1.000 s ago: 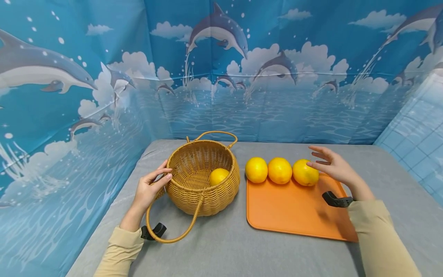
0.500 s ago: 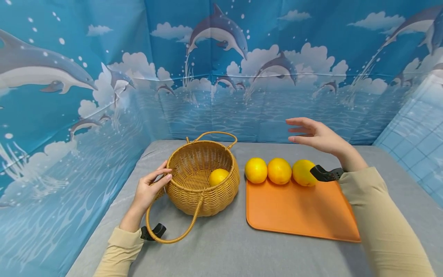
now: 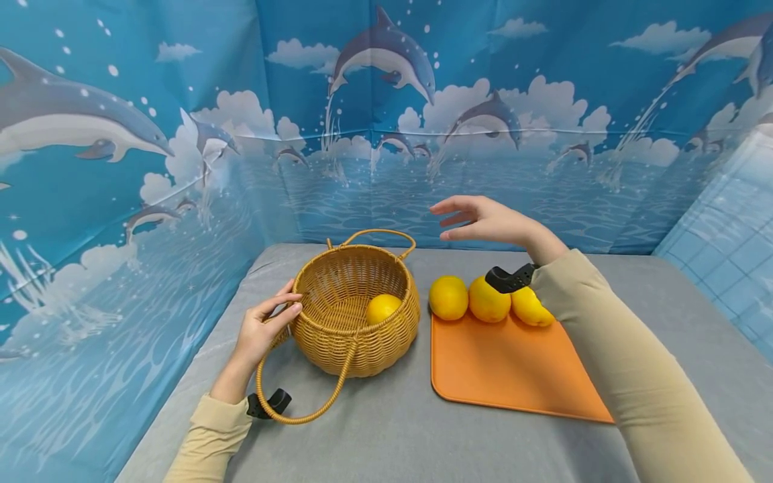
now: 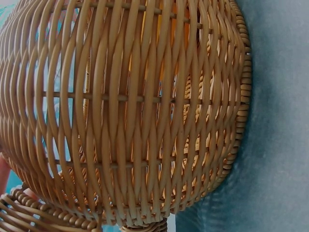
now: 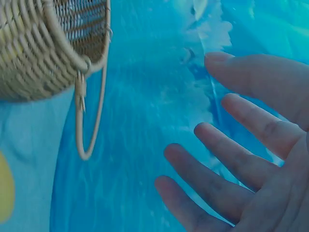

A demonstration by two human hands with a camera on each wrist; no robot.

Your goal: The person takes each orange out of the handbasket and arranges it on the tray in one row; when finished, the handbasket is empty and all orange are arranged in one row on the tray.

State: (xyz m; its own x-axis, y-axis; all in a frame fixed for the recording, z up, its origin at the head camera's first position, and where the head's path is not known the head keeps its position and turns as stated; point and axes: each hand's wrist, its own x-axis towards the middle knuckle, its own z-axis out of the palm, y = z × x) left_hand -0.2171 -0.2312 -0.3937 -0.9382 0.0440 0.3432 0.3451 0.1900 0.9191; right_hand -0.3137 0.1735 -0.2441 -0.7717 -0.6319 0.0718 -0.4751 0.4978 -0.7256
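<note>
My left hand (image 3: 256, 332) pinches the left rim of a round wicker basket (image 3: 368, 352) between thumb and fingers. One yellow orange (image 3: 383, 309) lies inside the basket, toward its right wall. My right hand (image 3: 483, 220) is raised in the air behind three more oranges in the head view, fingers spread and holding nothing. Those are a left orange (image 3: 449, 298), a middle orange (image 3: 489, 300) and a right orange (image 3: 531, 307), in a row on the far edge of an orange tray (image 3: 507, 362). My right wrist strap and sleeve partly cover two of them. In the left wrist view, basket weave (image 4: 130, 106) fills most of the picture.
One basket handle (image 3: 302, 421) droops toward the front, over my left wrist; the other handle (image 3: 380, 230) leans out at the back. Grey cloth (image 3: 386, 436) covers the table. A blue dolphin-print curtain (image 3: 386, 181) hangs behind and along the left side.
My right hand has risen from the right orange and moved left, in the air, toward the basket. The left hand, basket and oranges have stayed in place.
</note>
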